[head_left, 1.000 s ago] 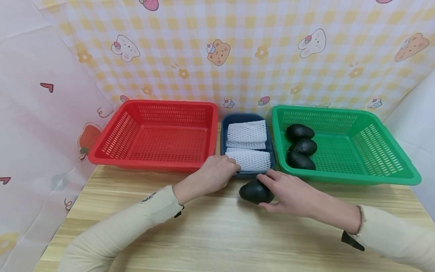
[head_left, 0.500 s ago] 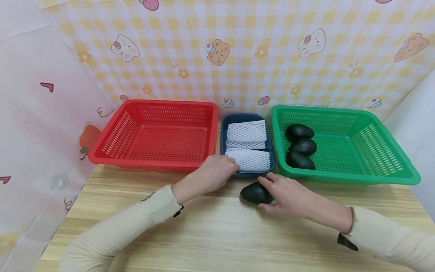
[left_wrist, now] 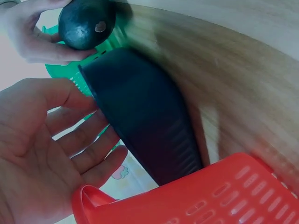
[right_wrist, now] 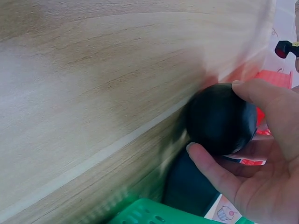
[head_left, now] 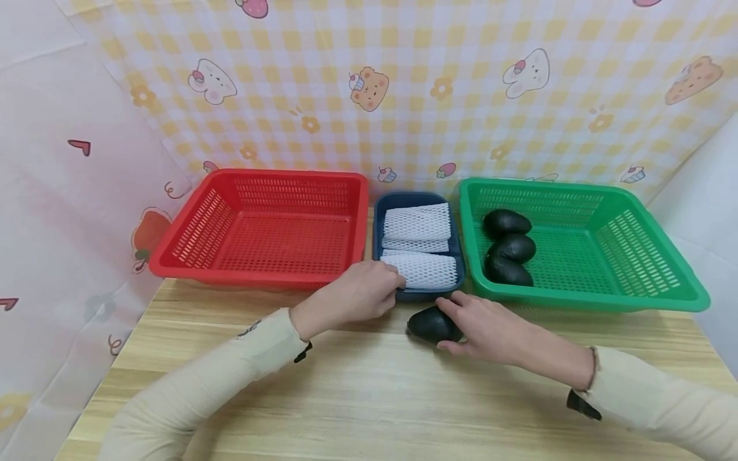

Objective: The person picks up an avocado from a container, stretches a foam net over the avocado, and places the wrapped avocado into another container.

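My right hand (head_left: 492, 328) grips a dark avocado (head_left: 432, 324) by its right end, low over the table in front of the blue tray (head_left: 418, 296). In the right wrist view, thumb and fingers curve round the avocado (right_wrist: 220, 119). My left hand (head_left: 362, 293) reaches over the tray's front left corner, at the left end of the nearer white foam net sleeves (head_left: 429, 271). From the left wrist, its bent fingers (left_wrist: 88, 149) meet the tray's rim, with some fingertips hidden behind it; I cannot tell whether they pinch a sleeve.
A red basket (head_left: 254, 276) stands left of the tray, under my left hand's side. On the right, a green basket (head_left: 588, 299) holds several avocados (head_left: 508, 223) along its left wall. More foam net sleeves (head_left: 418, 223) lie farther back in the tray. A checked cloth (head_left: 403, 141) hangs behind.
Both hands keep nearly the same places. The right hand, still gripping the avocado, has shifted only slightly; baskets and net sleeves stay as they were.
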A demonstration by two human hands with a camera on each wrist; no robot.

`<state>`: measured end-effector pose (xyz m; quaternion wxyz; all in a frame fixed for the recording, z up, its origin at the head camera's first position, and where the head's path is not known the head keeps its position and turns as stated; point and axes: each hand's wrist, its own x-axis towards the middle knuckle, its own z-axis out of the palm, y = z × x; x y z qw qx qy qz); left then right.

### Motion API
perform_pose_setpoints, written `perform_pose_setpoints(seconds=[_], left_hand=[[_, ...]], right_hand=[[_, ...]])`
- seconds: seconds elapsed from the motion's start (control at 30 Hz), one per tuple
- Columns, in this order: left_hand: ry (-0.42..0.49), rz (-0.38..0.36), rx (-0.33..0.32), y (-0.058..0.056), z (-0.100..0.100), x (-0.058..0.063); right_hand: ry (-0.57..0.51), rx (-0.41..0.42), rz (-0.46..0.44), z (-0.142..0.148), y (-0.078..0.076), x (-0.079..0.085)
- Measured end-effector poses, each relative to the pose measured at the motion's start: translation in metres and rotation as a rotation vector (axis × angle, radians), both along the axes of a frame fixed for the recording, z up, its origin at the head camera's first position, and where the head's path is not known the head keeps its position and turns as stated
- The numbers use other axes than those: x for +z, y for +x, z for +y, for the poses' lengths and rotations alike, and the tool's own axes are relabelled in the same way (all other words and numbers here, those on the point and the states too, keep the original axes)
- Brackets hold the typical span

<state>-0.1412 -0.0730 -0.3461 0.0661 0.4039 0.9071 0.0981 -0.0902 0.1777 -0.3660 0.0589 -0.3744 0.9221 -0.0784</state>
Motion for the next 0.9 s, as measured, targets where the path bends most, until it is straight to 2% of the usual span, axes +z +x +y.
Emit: perform_pose_setpoints(seconds=[0.17, 0.37, 0.67, 0.9], left_hand=[[0.058, -0.041, 0.030, -0.001, 0.000, 0.002], [0.096, 0.014, 0.050, -0.003, 0.004, 0.002], [-0.012, 0.090, 0.130, -0.004, 0.021, 0.007], [-0.088, 0.194, 0.207, -0.007, 0.029, 0.002]], right_hand=[[0.014, -0.007, -0.030, -0.001, -0.001, 0.001], [0.019, -0.002, -0.027, -0.001, -0.002, 0.002], [0.031, 0.002, -0.014, -0.001, -0.002, 0.001], [0.025, 0.006, -0.012, -0.002, -0.002, 0.000]])
